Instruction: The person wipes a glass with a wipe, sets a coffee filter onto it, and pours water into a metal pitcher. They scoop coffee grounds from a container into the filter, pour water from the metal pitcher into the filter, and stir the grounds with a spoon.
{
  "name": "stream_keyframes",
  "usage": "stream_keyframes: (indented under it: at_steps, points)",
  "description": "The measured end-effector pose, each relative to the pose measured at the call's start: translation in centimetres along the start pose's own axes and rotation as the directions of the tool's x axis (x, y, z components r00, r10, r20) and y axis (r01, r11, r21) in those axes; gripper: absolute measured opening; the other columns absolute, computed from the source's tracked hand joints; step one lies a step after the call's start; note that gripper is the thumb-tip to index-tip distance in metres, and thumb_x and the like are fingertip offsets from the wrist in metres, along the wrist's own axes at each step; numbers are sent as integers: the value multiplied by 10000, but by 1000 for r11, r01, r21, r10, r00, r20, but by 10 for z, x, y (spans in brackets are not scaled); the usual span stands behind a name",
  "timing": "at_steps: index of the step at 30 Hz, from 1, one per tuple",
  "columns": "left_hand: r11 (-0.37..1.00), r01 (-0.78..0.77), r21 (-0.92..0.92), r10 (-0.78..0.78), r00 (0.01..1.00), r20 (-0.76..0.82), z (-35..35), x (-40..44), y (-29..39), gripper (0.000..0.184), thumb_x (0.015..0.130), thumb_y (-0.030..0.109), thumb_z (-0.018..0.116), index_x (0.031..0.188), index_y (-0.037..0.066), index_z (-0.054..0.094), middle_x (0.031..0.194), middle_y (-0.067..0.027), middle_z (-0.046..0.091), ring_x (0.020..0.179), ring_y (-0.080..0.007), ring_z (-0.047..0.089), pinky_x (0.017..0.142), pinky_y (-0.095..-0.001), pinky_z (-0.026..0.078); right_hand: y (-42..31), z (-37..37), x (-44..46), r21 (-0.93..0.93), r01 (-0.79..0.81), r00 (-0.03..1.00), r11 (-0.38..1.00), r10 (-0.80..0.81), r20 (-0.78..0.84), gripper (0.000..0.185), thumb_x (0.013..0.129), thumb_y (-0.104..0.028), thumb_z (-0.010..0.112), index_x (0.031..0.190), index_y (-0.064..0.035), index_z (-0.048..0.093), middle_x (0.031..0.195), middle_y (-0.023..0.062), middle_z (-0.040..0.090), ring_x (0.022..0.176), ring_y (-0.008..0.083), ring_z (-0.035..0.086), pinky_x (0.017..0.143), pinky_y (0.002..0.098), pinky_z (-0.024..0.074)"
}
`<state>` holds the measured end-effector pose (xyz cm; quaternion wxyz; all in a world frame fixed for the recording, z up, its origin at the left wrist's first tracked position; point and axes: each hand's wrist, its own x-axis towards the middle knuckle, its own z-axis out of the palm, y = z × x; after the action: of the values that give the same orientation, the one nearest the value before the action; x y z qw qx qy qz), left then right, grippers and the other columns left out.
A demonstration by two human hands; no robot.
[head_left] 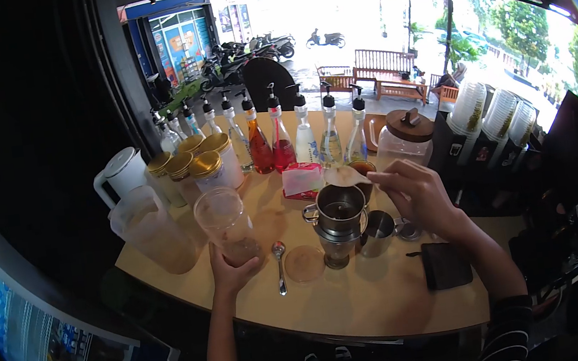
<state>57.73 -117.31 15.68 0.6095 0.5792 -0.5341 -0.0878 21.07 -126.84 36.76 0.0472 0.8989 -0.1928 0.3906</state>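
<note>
My left hand [234, 272] is closed around the lower part of a clear jar [224, 220], which stands open at the top. Between the fingers of my right hand [415, 191] is a pale spoon [345, 176], held over a metal coffee dripper [341, 206]. The dripper sits upright on a small glass [336, 255]. A steel cup [377, 232] stands just right of it. A metal spoon [280, 267] and a round lid [304, 263] lie between the jar and the glass.
Pump bottles [283, 145] line the back, with gold-lidded jars [206, 168] to their left. A clear pitcher [152, 232] and a white kettle [122, 171] stand at left. A dark cloth [446, 264] lies near the right front edge; stacked cups [495, 114] stand beyond.
</note>
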Motion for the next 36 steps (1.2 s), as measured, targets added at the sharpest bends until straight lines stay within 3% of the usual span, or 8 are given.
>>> stream_keyframes:
  at_steps: [10, 12, 16, 20, 23, 27, 32, 36]
  points:
    - [998, 54, 14, -54, 999, 3, -3, -8, 13, 830, 529, 197, 871, 1203, 13, 423, 1130, -148, 561, 1080, -260, 560, 931, -368, 450, -61, 83, 111, -154, 436, 898, 887, -418, 136, 274, 677, -62, 660, 942, -129, 673, 856, 18, 593, 894, 174, 570, 842, 365, 399]
    - [970, -9, 243, 9, 1000, 3, -5, -6, 8, 833, 524, 213, 872, 1204, 10, 434, 1125, -156, 567, 1092, -280, 555, 946, -382, 439, -69, 113, 128, -224, 471, 875, 853, -419, 245, 249, 686, -74, 656, 929, -128, 669, 869, 10, 593, 913, 163, 569, 858, 375, 396]
    - [992, 19, 122, -19, 1000, 1, -4, -7, 10, 867, 521, 221, 871, 1236, 5, 431, 1147, -160, 559, 1127, -294, 532, 974, -390, 418, -79, 138, 142, -289, 541, 816, 790, -410, 408, 228, 698, -98, 650, 923, -131, 668, 915, 4, 597, 949, 155, 567, 907, 386, 381]
    - [993, 62, 99, -61, 998, -6, -3, -6, 5, 930, 522, 223, 872, 1294, 3, 402, 1197, -167, 535, 1178, -292, 493, 1008, -392, 388, -66, 119, 128, -164, 493, 860, 855, -449, 243, 197, 739, -89, 640, 933, -110, 666, 959, 29, 603, 986, 175, 568, 953, 402, 361]
    - [988, -49, 150, 64, 993, -96, -4, -7, 12, 913, 546, 228, 860, 1303, 6, 400, 1224, -177, 506, 1187, -293, 475, 1015, -399, 372, -49, 80, 95, 91, 325, 945, 941, -327, 15, 174, 798, -79, 620, 968, -75, 659, 991, 54, 605, 990, 218, 579, 938, 397, 386]
    - [938, -229, 260, 318, 865, -387, -7, -13, -7, 797, 630, 250, 811, 1287, 21, 423, 1188, -162, 480, 1109, -292, 479, 968, -402, 380, -13, 39, 24, 403, -299, 951, 865, 307, 46, 218, 833, -73, 609, 1047, -51, 648, 975, 75, 609, 899, 205, 593, 797, 331, 455]
    - [890, -403, 213, 442, 878, -184, 37, -15, 69, 710, 691, 277, 767, 1270, 24, 444, 1147, -141, 486, 1068, -281, 478, 936, -401, 388, 48, 59, -90, 253, -451, 889, 856, 457, 37, 257, 846, -115, 615, 1087, -28, 634, 868, 101, 622, 828, 175, 599, 744, 305, 475]
    - [911, -407, -65, 408, 913, 2, 93, 9, 115, 754, 702, 310, 771, 1300, 23, 413, 1230, -149, 476, 1153, -281, 467, 979, -410, 375, 59, 75, -136, 280, -747, 664, 603, 703, 255, 274, 910, -183, 566, 1095, 17, 598, 981, 129, 650, 855, 188, 622, 763, 300, 483]
